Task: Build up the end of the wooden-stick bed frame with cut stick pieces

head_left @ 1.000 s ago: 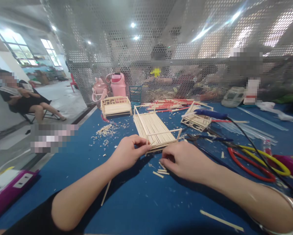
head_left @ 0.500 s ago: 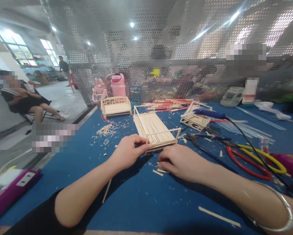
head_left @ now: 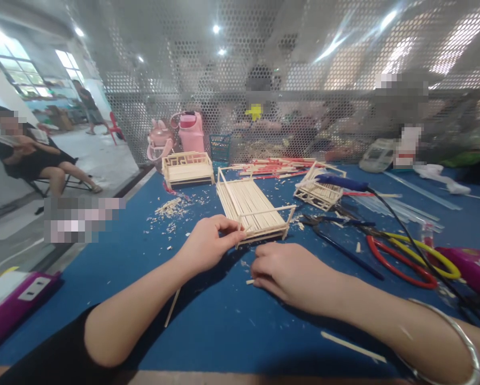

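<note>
A miniature bed made of pale wooden sticks stands on the blue tabletop in front of me. My left hand is closed, thumb and fingers pinching the bed's near left corner post. Just below the bed's near end, my right hand rests low on the table with its fingers curled down. A short stick piece pokes out by those fingertips; whether they grip it is hidden. Another loose stick lies nearer me on the right.
Behind stand a small stick bench and a stick chair, with a blue glue gun against the chair. Pliers with red handles lie right. Red and pale sticks are heaped before a perforated metal screen. A purple power strip sits left.
My right hand has moved slightly down and left, over the loose stick pieces below the bed. The left hand keeps its pinch on the corner. The view has shifted a little.
</note>
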A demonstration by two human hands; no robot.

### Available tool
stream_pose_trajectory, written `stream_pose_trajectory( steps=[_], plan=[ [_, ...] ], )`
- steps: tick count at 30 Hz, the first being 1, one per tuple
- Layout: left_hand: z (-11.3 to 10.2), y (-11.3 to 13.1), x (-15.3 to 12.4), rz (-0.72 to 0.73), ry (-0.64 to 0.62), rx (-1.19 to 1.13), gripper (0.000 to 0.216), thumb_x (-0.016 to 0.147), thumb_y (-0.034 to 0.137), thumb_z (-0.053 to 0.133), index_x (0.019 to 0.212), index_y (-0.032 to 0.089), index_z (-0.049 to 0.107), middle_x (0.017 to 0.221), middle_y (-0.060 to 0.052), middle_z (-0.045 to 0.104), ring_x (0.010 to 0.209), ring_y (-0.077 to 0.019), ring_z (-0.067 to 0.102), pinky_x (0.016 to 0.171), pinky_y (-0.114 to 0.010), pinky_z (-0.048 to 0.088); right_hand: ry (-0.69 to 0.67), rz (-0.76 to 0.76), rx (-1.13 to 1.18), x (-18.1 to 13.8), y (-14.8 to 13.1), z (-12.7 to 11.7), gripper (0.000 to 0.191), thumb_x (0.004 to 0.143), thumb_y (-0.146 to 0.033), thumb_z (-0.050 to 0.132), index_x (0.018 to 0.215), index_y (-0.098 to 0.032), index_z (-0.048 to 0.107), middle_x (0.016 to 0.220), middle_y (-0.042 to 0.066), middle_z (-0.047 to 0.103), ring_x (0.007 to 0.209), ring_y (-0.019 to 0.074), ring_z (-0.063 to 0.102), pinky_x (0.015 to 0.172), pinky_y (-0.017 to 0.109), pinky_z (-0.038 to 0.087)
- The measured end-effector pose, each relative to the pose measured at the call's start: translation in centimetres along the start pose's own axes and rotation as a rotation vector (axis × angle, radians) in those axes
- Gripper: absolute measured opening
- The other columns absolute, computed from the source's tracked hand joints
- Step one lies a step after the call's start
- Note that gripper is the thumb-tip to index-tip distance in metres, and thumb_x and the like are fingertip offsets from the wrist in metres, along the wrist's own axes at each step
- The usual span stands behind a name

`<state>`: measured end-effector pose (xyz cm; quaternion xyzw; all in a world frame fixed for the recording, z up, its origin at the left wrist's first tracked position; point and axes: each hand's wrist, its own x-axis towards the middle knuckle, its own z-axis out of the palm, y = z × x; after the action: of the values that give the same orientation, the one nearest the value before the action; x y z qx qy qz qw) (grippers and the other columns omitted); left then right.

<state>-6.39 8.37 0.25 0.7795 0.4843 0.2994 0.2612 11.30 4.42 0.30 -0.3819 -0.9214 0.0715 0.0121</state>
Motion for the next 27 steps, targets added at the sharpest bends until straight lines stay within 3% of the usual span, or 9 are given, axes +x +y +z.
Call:
stream_pose_trajectory(
  steps=[4, 10, 12, 16, 20, 27],
  plan=[
    [0.0, 0.0, 0.0, -0.002, -0.004, -0.02, 0.014, 0.077, 0.027, 0.058, 0.076, 0.017, 0.068, 0.081, -0.002, 0.068, 0.077, -0.016, 0.06, 0.072, -0.026, 0.043, 0.089, 0.005, 0.053, -0.1, 0.0, -0.7, 0.018, 0.087, -0.021, 0.049, 0.078, -0.017, 0.064, 0.08, 0.006, 0.065, 0.074, 0.0177, 0.059, 0.063, 0.026, 0.041],
    [0.2, 0.0, 0.0, 0.008, -0.004, -0.041, 0.015, 0.077, 0.025, 0.058, 0.067, 0.017, 0.065, 0.071, 0.0, 0.061, 0.071, -0.0141, 0.056, 0.067, -0.025, 0.041, 0.55, 0.239, 0.389, 0.2, 1.5, -1.6, 0.017, 0.09, -0.02, 0.04, 0.076, -0.02, 0.051, 0.058, -0.004, 0.058, 0.052, 0.0109, 0.053, 0.054, 0.022, 0.037],
    [0.2, 0.0, 0.0, 0.004, -0.008, -0.053, 0.015, 0.078, 0.025, 0.057, 0.067, 0.016, 0.064, 0.071, 0.0, 0.06, 0.07, -0.0138, 0.055, 0.066, -0.025, 0.04, 0.607, 0.24, 0.371, 0.4, 1.7, -1.2, 0.014, 0.088, -0.021, 0.042, 0.08, -0.02, 0.053, 0.059, -0.003, 0.06, 0.053, 0.0115, 0.055, 0.054, 0.022, 0.038],
    [0.2, 0.0, -0.1, 0.012, -0.008, -0.053, 0.016, 0.078, 0.025, 0.057, 0.066, 0.017, 0.063, 0.07, 0.001, 0.058, 0.07, -0.0133, 0.054, 0.066, -0.025, 0.039, 0.717, 0.185, 0.164, 0.7, 1.7, -0.2, 0.019, 0.089, -0.021, 0.042, 0.093, -0.016, 0.059, 0.079, 0.004, 0.07, 0.065, 0.0146, 0.063, 0.059, 0.023, 0.041],
    [0.1, 0.0, -0.1, 0.01, -0.005, -0.041, 0.017, 0.078, 0.025, 0.057, 0.063, 0.016, 0.062, 0.067, 0.002, 0.057, 0.068, -0.0129, 0.052, 0.064, -0.025, 0.039, 0.757, 0.131, -0.03, 0.8, 1.6, 0.0, 0.025, 0.091, -0.022, 0.041, 0.087, -0.016, 0.064, 0.075, 0.006, 0.071, 0.06, 0.015, 0.062, 0.056, 0.023, 0.04],
    [0.0, 0.0, -0.1, 0.015, -0.014, -0.032, 0.015, 0.078, 0.025, 0.057, 0.069, 0.017, 0.066, 0.071, 0.0, 0.06, 0.07, -0.0137, 0.054, 0.066, -0.025, 0.04, 0.648, 0.085, -0.185, 1.2, 1.8, -0.2, 0.031, 0.091, -0.022, 0.039, 0.085, -0.019, 0.07, 0.075, 0.005, 0.073, 0.067, 0.0154, 0.065, 0.056, 0.023, 0.039]
  ],
)
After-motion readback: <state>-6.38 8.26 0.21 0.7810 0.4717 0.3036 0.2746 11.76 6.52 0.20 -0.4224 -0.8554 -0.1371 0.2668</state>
